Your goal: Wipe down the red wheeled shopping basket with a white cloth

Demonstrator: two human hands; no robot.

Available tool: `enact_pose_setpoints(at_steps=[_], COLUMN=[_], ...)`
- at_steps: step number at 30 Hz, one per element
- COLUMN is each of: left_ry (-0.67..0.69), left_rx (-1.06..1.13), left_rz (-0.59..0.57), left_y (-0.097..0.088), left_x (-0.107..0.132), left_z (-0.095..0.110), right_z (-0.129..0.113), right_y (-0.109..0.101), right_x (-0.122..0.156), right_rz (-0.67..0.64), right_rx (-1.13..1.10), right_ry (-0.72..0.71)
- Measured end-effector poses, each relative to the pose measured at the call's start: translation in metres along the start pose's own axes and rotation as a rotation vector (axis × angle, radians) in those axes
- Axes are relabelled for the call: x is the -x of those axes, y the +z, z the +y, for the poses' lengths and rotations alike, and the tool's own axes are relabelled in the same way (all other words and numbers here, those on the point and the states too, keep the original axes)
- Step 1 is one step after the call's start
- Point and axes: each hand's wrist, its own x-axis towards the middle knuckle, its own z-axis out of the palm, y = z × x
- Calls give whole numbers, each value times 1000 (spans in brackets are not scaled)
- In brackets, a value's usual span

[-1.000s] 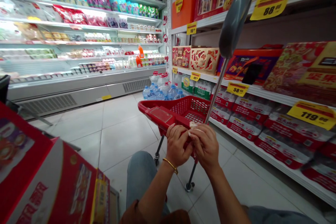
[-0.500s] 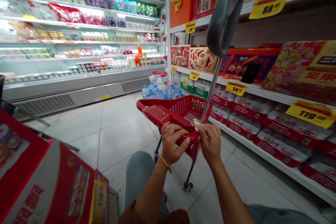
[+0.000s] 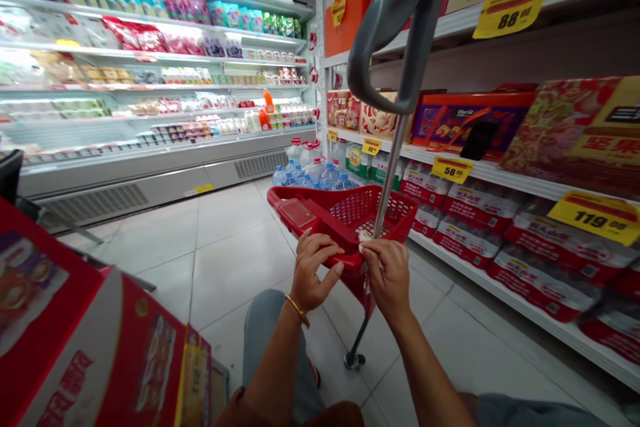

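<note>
A red plastic shopping basket trolley (image 3: 293, 211) stands before me, with a metal pole (image 3: 389, 177) rising from its near corner to a grey loop handle (image 3: 360, 73). My left hand (image 3: 319, 270) grips its near rim, fingers curled over the edge and thumb apart below. At the corner by the pole's foot, my right hand (image 3: 387, 273) is closed in a pinch on a small white crumpled wipe or tissue (image 3: 365, 237). It presses this against the rim, and the fingers partly hide it. The two hands are close together but apart.
A lit chiller (image 3: 165, 153) with packaged goods runs along the left back. Shelves at right hold gift boxes (image 3: 470, 117) above bottled-water packs (image 3: 520, 250). Large water bottles (image 3: 330, 177) stand behind the basket. A red carton display (image 3: 115, 340) is close on my left.
The basket has turned a little, and its grey handle has swung left and shows its loop more openly. Both hands have shifted slightly left with the rim, keeping their hold.
</note>
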Motion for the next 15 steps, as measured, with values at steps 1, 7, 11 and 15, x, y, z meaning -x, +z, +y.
enact_pose_setpoints(at_steps=[1, 7, 11, 15], left_ry=[7, 99, 129, 111], left_rx=[-19, -203, -214, -185], left_rz=[6, -40, -107, -98], left_y=[0, 2, 0, 1], left_x=[0, -4, -5, -5], left_z=[1, 14, 17, 21], right_z=[-2, -17, -23, -26], right_y=[1, 7, 5, -3], right_x=[-1, -2, 2, 2], right_rz=[-4, -39, -131, -141], right_rx=[0, -113, -245, -335], right_ry=[9, 72, 91, 111])
